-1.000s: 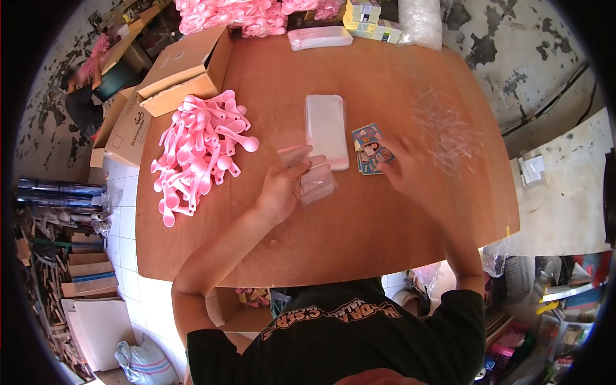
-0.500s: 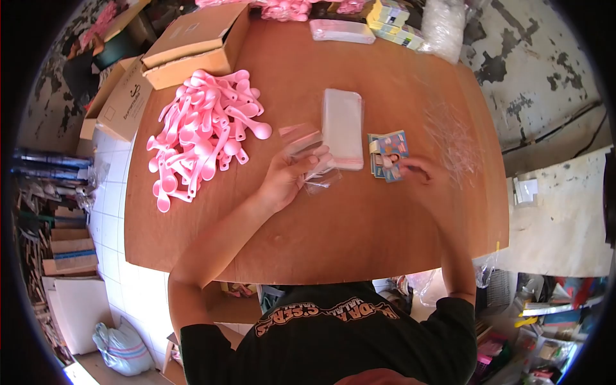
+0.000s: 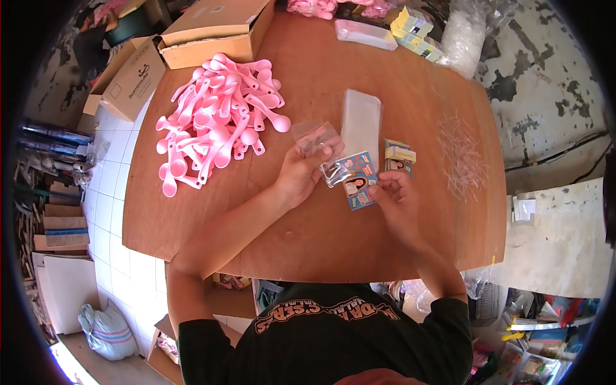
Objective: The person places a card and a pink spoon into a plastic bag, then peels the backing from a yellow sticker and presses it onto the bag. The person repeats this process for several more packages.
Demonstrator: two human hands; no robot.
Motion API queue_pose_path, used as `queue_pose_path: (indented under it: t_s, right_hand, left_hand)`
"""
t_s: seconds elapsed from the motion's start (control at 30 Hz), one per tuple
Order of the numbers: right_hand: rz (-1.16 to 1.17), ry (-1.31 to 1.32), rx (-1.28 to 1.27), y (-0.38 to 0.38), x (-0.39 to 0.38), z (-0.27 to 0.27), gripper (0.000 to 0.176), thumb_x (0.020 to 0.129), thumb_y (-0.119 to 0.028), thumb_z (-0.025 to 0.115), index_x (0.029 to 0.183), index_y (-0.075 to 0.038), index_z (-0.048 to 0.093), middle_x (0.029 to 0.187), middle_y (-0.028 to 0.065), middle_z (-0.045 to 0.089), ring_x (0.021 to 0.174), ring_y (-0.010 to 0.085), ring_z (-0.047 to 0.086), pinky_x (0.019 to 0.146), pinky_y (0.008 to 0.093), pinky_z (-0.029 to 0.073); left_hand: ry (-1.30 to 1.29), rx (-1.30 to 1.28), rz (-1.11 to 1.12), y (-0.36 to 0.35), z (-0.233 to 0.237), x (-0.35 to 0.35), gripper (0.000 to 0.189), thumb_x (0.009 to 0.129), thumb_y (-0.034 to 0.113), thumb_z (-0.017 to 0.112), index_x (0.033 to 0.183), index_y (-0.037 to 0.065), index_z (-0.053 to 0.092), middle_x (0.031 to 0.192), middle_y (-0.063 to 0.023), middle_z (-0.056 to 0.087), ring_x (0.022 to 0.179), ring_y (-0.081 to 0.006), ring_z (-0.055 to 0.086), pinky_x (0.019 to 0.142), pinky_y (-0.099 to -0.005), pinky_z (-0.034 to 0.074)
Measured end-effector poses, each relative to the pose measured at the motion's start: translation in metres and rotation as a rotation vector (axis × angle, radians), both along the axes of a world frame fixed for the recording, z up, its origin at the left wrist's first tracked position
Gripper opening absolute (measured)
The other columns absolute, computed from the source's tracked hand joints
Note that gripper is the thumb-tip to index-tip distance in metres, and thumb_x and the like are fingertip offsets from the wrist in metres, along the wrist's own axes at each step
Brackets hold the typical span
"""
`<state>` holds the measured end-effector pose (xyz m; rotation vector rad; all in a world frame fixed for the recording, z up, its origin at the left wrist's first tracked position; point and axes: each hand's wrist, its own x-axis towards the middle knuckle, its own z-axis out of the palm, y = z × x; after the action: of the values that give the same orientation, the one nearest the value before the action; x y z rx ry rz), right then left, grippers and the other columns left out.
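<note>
Pinched in my left hand (image 3: 304, 171) is a clear plastic bag (image 3: 319, 137), its lower end hanging toward the middle. My right hand (image 3: 396, 197) grips a blue printed card (image 3: 359, 184) by its right edge, and the card's upper left corner meets the bag's end. Just above my right hand lies a stack of similar cards (image 3: 399, 154) with a pale band across it. Behind both hands a pile of flat clear bags (image 3: 361, 122) rests on the table (image 3: 276, 247).
Pink plastic spoons (image 3: 218, 119) form a heap on the left, below a cardboard box (image 3: 215, 48). Thin clear strips (image 3: 462, 157) are scattered on the right. Farther back are a pink-edged bag pack (image 3: 366, 34), yellow card bundles (image 3: 414, 29) and a roll of clear wrap (image 3: 463, 38).
My right hand has taken a card from the stack and carried it left to the bag in my left hand. The view has shifted slightly.
</note>
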<state>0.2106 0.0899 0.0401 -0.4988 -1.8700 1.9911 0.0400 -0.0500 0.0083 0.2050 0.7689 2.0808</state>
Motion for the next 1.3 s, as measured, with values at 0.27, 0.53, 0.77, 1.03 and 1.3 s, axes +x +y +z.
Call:
queue_pose_path:
  t_s: [0.27, 0.53, 0.77, 1.03, 1.3]
  right_hand:
    - [0.046, 0.057, -0.041, -0.02, -0.012, -0.023, 0.02, 0.087, 0.003, 0.066, 0.102, 0.002, 0.053, 0.095, 0.0075, 0.061, 0.087, 0.0102, 0.061, 0.075, 0.0235, 0.052]
    - [0.03, -0.008, 0.08, -0.015, -0.023, -0.01, 0.016, 0.087, 0.0, 0.066, 0.1, 0.001, 0.056, 0.088, 0.0051, 0.061, 0.077, 0.0084, 0.061, 0.067, 0.0222, 0.051]
    - [0.043, 0.007, -0.044, -0.014, -0.018, -0.024, 0.017, 0.088, -0.001, 0.066, 0.099, 0.0, 0.054, 0.088, 0.0065, 0.063, 0.072, 0.0074, 0.059, 0.06, 0.0221, 0.05]
    - [-0.089, 0.206, 0.033, -0.023, -0.013, -0.023, 0.016, 0.091, 0.001, 0.061, 0.101, -0.001, 0.05, 0.09, 0.0074, 0.063, 0.076, 0.0087, 0.061, 0.065, 0.023, 0.052]
    - [0.008, 0.08, -0.018, -0.028, -0.013, -0.032, 0.017, 0.092, -0.001, 0.061, 0.104, -0.001, 0.05, 0.092, 0.0085, 0.063, 0.08, 0.0107, 0.062, 0.066, 0.0245, 0.053]
  left_hand:
    - [0.024, 0.002, 0.003, 0.0, 0.0, 0.002, 0.06, 0.089, 0.009, 0.066, 0.141, 0.007, 0.036, 0.133, -0.015, 0.053, 0.122, -0.0237, 0.053, 0.101, -0.0384, 0.048]
    - [0.101, -0.001, -0.018, 0.002, -0.006, 0.001, 0.06, 0.09, 0.008, 0.064, 0.141, 0.006, 0.034, 0.129, -0.0158, 0.054, 0.121, -0.024, 0.053, 0.099, -0.0399, 0.049]
    - [-0.009, -0.007, 0.076, 0.0, -0.004, 0.0, 0.055, 0.091, 0.008, 0.063, 0.139, 0.008, 0.036, 0.129, -0.014, 0.054, 0.121, -0.0233, 0.054, 0.099, -0.0377, 0.049]
    - [-0.062, 0.031, 0.082, 0.001, -0.006, -0.002, 0.055, 0.092, 0.007, 0.062, 0.14, 0.009, 0.035, 0.136, -0.0153, 0.05, 0.126, -0.0261, 0.051, 0.103, -0.04, 0.045]
    - [0.005, 0.039, 0.018, 0.003, -0.012, -0.001, 0.052, 0.092, 0.006, 0.061, 0.138, 0.008, 0.037, 0.133, -0.0158, 0.052, 0.123, -0.0248, 0.053, 0.101, -0.0398, 0.048]
